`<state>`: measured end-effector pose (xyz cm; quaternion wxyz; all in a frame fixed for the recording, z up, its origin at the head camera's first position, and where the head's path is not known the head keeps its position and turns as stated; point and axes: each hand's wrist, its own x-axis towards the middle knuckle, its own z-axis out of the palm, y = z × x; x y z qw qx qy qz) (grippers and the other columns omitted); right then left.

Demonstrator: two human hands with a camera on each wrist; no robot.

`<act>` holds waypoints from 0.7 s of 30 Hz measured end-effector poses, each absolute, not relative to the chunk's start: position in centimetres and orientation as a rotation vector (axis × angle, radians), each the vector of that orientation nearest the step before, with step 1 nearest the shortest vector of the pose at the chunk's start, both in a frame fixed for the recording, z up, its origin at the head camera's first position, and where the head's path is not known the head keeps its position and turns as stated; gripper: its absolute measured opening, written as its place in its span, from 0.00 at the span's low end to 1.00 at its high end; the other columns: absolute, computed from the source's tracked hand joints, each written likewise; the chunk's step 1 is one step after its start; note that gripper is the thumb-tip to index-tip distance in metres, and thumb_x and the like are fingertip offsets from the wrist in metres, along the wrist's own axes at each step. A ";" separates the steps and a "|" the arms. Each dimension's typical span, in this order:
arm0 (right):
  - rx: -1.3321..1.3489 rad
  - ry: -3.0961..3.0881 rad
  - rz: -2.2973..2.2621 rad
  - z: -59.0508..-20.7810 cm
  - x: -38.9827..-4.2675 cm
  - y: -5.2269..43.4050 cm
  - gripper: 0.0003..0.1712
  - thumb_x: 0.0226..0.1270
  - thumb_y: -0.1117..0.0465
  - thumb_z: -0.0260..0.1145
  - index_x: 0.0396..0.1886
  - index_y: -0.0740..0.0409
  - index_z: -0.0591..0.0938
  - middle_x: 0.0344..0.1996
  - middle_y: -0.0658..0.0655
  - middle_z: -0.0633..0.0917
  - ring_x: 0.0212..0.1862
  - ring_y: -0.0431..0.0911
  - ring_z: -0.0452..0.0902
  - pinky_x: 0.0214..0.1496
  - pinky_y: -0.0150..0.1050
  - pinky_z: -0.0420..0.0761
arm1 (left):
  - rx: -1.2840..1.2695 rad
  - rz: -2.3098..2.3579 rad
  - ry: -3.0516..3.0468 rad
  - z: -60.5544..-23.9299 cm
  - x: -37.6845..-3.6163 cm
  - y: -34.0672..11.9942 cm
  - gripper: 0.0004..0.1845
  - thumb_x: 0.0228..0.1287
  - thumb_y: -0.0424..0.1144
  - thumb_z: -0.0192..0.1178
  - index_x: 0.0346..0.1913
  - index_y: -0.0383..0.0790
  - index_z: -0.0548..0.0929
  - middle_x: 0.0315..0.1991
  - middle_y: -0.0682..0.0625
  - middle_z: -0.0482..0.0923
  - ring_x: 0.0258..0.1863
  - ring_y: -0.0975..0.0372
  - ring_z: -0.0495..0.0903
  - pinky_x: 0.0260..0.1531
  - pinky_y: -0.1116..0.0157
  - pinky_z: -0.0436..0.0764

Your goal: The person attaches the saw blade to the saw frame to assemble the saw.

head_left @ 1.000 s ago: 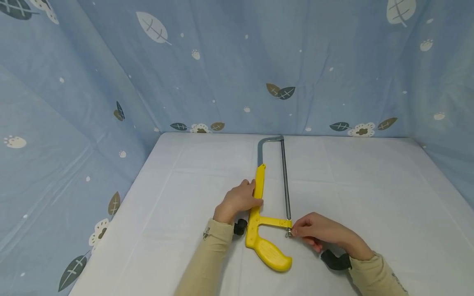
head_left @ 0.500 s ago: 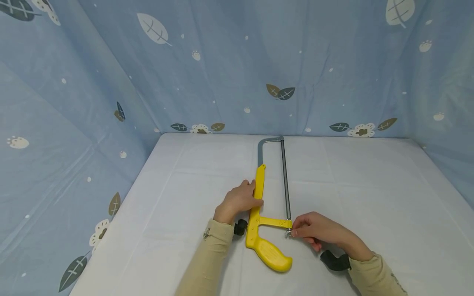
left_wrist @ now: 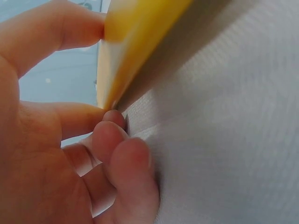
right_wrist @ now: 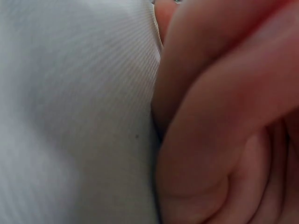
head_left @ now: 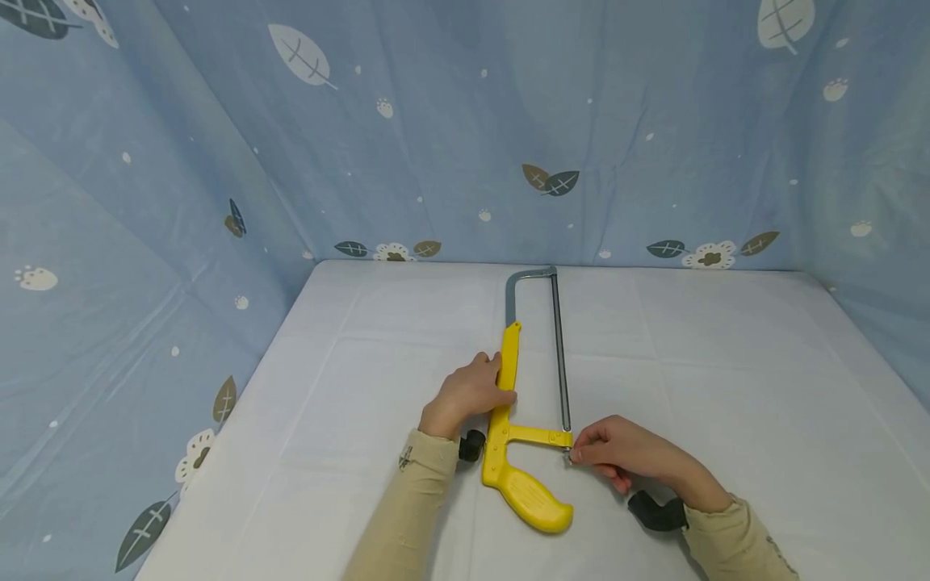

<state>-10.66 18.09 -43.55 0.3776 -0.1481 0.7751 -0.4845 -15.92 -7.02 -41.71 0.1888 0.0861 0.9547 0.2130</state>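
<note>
Flat on the desk, a hacksaw held at both ends of its handle arm

Flat on the white-covered desk (head_left: 726, 363) lies a yellow hacksaw (head_left: 508, 387), its grey blade (head_left: 560, 363) pointing away toward the blue leaf-print cloth (head_left: 465, 121) behind. The left hand (head_left: 468, 393) grips the saw's yellow back bar, thumb on top and fingers (left_wrist: 126, 154) curled underneath against the desk cover. The right hand (head_left: 625, 452) has its fingertips drawn together in a pinch on the small metal screw (head_left: 566, 457) where the blade meets the yellow arm, just above the pistol grip (head_left: 534, 500). Both wrists wear black straps below beige sleeves.
</note>
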 end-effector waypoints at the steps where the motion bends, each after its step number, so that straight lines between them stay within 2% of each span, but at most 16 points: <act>1: -0.379 1.979 -1.238 -43.5 -10.7 18.1 0.18 0.57 0.48 0.62 0.33 0.59 0.81 0.09 0.49 0.67 0.09 0.40 0.64 0.13 0.33 0.69 | 0.242 0.596 2.685 -41.7 -15.9 -7.0 0.42 0.53 0.53 0.57 0.68 0.41 0.55 0.52 0.47 0.64 0.31 0.60 0.69 0.29 0.67 0.68; 7: -0.390 1.945 -1.248 -43.4 -10.7 18.2 0.18 0.61 0.48 0.58 0.36 0.59 0.81 0.09 0.49 0.67 0.09 0.40 0.63 0.13 0.32 0.68 | 0.250 0.590 2.688 -41.7 -15.9 -7.0 0.42 0.53 0.53 0.57 0.68 0.41 0.55 0.51 0.47 0.64 0.30 0.60 0.69 0.27 0.67 0.68; 14: -0.402 1.952 -1.219 -43.5 -10.6 18.1 0.17 0.59 0.48 0.60 0.31 0.58 0.82 0.08 0.49 0.68 0.09 0.41 0.63 0.13 0.33 0.69 | 0.249 0.584 2.686 -41.7 -16.0 -7.0 0.42 0.53 0.53 0.57 0.68 0.41 0.54 0.51 0.47 0.64 0.31 0.60 0.69 0.28 0.67 0.68; 21: -0.448 1.932 -1.240 -43.3 -10.6 18.2 0.16 0.60 0.50 0.60 0.32 0.60 0.81 0.08 0.50 0.68 0.09 0.41 0.63 0.13 0.33 0.69 | 0.252 0.576 2.687 -41.8 -16.0 -7.0 0.42 0.53 0.53 0.57 0.68 0.41 0.54 0.51 0.47 0.64 0.31 0.60 0.69 0.29 0.67 0.68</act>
